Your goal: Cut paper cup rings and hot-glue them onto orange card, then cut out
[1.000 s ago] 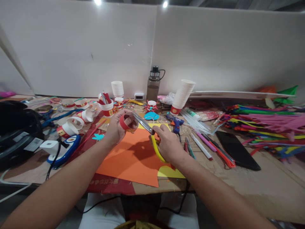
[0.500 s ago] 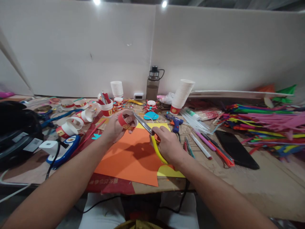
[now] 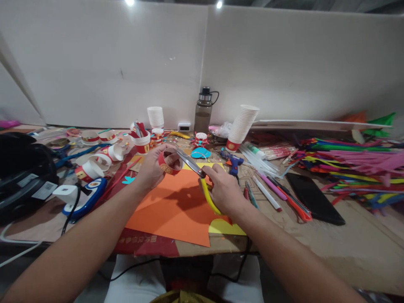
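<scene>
My left hand (image 3: 151, 168) is closed around a red paper ring (image 3: 166, 166) cut from a cup, held just above the table. My right hand (image 3: 222, 189) grips yellow-handled scissors (image 3: 198, 176), whose steel blades point up-left and meet the ring's edge. Both hands hover over an orange paper sheet (image 3: 173, 208) that lies on a yellow sheet (image 3: 225, 227).
Cut cup pieces (image 3: 94, 162) and a cup of tools (image 3: 142, 143) lie left. Behind stand a water bottle (image 3: 203, 111) and a leaning cup stack (image 3: 241, 126). A glue gun (image 3: 232, 162), pens (image 3: 268, 193), a phone (image 3: 314, 198) and pipe cleaners (image 3: 353, 164) fill the right.
The ring has turned a little in my left hand, and the scissors have shifted slightly along its edge. Both hands stay in nearly the same place.
</scene>
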Demonstrator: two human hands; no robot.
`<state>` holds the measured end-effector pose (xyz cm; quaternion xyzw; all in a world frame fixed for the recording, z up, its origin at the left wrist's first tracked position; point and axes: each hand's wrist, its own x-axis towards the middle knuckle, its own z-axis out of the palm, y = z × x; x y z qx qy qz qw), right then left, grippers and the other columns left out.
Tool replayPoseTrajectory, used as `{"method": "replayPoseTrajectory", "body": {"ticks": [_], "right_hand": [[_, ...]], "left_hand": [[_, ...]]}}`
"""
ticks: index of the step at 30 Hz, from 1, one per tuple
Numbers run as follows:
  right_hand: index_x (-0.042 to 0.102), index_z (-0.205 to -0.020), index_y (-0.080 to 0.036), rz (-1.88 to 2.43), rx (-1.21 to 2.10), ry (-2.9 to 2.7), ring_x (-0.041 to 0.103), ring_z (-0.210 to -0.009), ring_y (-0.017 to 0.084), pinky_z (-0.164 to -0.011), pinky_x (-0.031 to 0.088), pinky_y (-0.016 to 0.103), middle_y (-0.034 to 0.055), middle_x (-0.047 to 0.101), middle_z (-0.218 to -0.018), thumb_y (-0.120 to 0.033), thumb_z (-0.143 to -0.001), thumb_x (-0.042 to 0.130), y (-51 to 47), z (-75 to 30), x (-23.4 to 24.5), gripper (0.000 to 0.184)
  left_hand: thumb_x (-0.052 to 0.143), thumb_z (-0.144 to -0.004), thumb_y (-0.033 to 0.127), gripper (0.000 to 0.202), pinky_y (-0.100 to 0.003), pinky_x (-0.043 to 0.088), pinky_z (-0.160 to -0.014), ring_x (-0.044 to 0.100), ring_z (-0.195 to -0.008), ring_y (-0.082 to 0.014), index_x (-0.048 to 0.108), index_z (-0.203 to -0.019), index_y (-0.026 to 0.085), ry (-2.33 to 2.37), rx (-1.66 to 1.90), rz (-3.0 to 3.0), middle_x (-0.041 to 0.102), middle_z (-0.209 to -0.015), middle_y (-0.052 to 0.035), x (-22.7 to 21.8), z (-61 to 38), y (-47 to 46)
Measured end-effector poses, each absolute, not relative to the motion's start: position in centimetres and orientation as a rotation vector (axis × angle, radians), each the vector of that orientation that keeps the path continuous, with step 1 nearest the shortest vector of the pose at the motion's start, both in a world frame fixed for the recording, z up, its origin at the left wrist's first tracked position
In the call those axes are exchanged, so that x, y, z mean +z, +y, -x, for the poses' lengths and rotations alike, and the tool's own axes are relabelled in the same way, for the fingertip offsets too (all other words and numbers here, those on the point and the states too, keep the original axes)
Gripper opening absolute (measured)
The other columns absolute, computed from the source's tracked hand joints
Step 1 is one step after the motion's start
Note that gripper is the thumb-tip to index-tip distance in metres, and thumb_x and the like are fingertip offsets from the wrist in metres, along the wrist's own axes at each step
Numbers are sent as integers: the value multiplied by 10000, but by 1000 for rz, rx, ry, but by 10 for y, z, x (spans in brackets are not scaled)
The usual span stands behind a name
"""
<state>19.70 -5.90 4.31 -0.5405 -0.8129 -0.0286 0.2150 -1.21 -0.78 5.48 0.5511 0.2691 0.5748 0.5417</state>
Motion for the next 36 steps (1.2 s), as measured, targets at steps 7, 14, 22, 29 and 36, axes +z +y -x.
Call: {"method": "replayPoseTrajectory", "body": {"ticks": [7, 14, 22, 29, 36], "right_hand": [[628, -1100, -214, 1510, -46, -2262, 520, -655, 170, -564, 270, 297, 59, 600, -890, -280, -899, 481, -62, -197, 45, 258], [632, -1054, -207, 1534, -11, -2241, 524, -685, 170, -586, 292, 284, 55, 605, -871, -270, -885, 510, -62, -195, 47, 218], [615, -1009, -191, 1480, 60, -2166, 518, -731, 179, -616, 325, 278, 53, 591, -868, -299, -895, 497, -56, -198, 43, 196], [603, -1033, -181, 1427, 105, -2118, 512, -752, 182, -658, 364, 283, 62, 595, -901, -352, -903, 494, -52, -199, 41, 241], [619, -1027, -178, 1451, 86, -2085, 516, -732, 187, -660, 371, 290, 66, 608, -873, -378, -906, 498, -50, -200, 40, 263]], "left_hand": [[799, -716, 301, 264, -191, 413, -428, 512, -501, -89, 590, -692, 143, 608, 1314, -1330, 521, -561, 18, 60, 14, -8], [815, -697, 292, 269, -186, 437, -464, 569, -508, -90, 602, -770, 144, 639, 1288, -1235, 613, -631, -3, 66, 15, -9], [834, -671, 263, 249, -145, 392, -463, 541, -517, -56, 634, -708, 118, 639, 1416, -1235, 627, -653, -13, 65, 15, -6], [853, -642, 320, 275, -160, 409, -475, 546, -547, -67, 689, -729, 118, 627, 1360, -1252, 663, -722, -44, 66, 11, -7], [826, -679, 292, 233, -161, 372, -452, 510, -516, -62, 667, -703, 124, 619, 1359, -1240, 645, -676, -33, 64, 12, -6]]}}
